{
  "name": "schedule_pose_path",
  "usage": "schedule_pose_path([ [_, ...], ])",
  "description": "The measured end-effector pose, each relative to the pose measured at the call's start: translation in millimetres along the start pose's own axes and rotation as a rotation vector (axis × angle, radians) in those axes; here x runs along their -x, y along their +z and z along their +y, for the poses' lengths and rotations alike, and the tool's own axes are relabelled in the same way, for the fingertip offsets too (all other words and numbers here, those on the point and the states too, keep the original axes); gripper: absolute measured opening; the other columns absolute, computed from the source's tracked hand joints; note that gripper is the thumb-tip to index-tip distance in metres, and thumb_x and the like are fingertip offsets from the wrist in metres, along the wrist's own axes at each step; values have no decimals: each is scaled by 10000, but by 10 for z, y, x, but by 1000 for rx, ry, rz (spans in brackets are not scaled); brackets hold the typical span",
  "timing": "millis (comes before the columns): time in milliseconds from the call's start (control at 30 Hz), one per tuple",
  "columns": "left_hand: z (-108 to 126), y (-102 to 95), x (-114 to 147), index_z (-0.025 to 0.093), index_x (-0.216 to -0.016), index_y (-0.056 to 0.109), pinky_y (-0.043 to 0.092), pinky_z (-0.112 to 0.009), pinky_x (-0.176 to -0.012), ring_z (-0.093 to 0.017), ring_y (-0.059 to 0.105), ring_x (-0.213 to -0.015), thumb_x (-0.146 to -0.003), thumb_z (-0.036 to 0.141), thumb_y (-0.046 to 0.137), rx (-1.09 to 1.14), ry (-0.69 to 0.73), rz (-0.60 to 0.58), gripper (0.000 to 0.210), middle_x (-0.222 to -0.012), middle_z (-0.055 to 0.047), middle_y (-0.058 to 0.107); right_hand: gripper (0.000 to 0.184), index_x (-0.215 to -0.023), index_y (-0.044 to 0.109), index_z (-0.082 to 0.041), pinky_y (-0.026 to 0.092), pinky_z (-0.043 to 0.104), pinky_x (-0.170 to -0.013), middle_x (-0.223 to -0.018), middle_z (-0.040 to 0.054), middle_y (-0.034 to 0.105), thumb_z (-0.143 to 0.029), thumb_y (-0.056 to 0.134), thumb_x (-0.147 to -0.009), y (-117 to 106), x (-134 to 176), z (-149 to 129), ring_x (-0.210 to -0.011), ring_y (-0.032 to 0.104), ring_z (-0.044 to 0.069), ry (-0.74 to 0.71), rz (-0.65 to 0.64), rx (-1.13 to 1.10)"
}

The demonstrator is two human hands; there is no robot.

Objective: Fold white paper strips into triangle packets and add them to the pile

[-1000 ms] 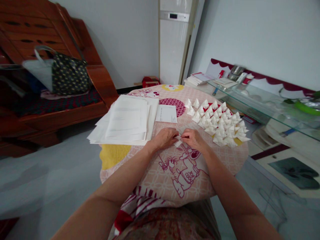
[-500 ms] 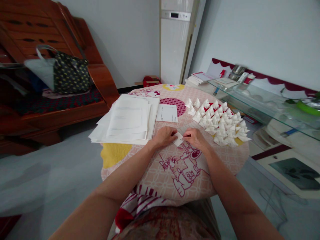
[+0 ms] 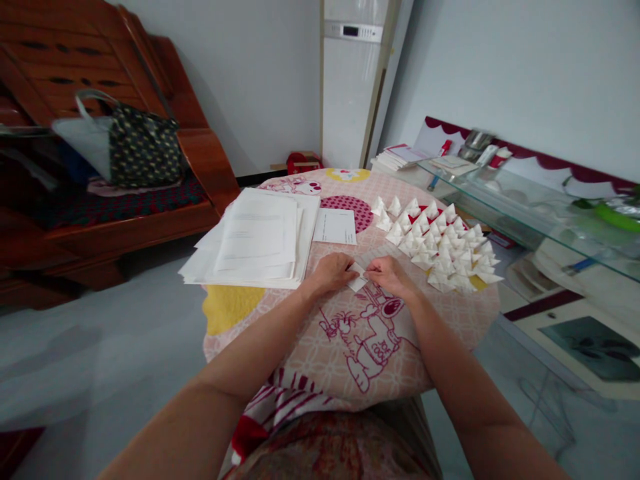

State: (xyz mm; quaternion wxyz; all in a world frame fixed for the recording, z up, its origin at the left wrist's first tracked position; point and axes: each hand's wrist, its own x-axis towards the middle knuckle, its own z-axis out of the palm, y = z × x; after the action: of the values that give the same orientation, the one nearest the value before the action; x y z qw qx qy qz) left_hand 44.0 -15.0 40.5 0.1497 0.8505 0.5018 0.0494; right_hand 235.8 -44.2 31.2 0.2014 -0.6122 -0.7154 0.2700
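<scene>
A small folded piece of white paper (image 3: 357, 285) lies at the middle of the round, cloth-covered table (image 3: 320, 353). From its left side, my left hand (image 3: 334, 272) pinches it, fingers closed at the edge. My right hand (image 3: 387, 274) grips the right side with thumb and fingers pressed together. The hands partly cover the paper, so its exact fold is hard to see. Several pointed white folded-paper pieces (image 3: 440, 240) stand in rows to the right. Beyond my hands lies a small printed sheet (image 3: 335, 227).
A stack of large white sheets (image 3: 257, 233) fills the table's left part. A glass-topped cabinet (image 3: 540, 213) runs along the right. To the left stands a wooden bench (image 3: 200, 160) with a dotted bag (image 3: 143, 147). A tall white appliance (image 3: 347, 93) stands behind.
My fingers have shifted slightly on the folded paper, the right ones a little inward to the left. Both hands keep hold, and everything else on the table stays put.
</scene>
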Motion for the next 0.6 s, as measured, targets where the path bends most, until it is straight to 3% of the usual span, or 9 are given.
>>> schedule_pose_path([
  [333, -264, -68, -3, 149, -805, 806, 382, -264, -627, -151, 597, -661, -848, 310, 657, 200, -41, -9, 223, -702, -29, 715, 175, -752, 734, -142, 334, 244, -551, -567, -8, 609, -213, 662, -895, 8, -13, -105, -537, 515, 119, 139, 1, 60],
  [600, -169, -10, 39, 147, -963, 804, 492, -308, -774, -252, 698, -921, -905, 343, 626, -18, -151, 28, 271, -925, -116, 763, 221, -693, 732, -152, 327, 260, -560, -569, 7, 603, -268, 695, -877, 38, -93, -134, -556, 524, 129, 210, -11, 155],
])
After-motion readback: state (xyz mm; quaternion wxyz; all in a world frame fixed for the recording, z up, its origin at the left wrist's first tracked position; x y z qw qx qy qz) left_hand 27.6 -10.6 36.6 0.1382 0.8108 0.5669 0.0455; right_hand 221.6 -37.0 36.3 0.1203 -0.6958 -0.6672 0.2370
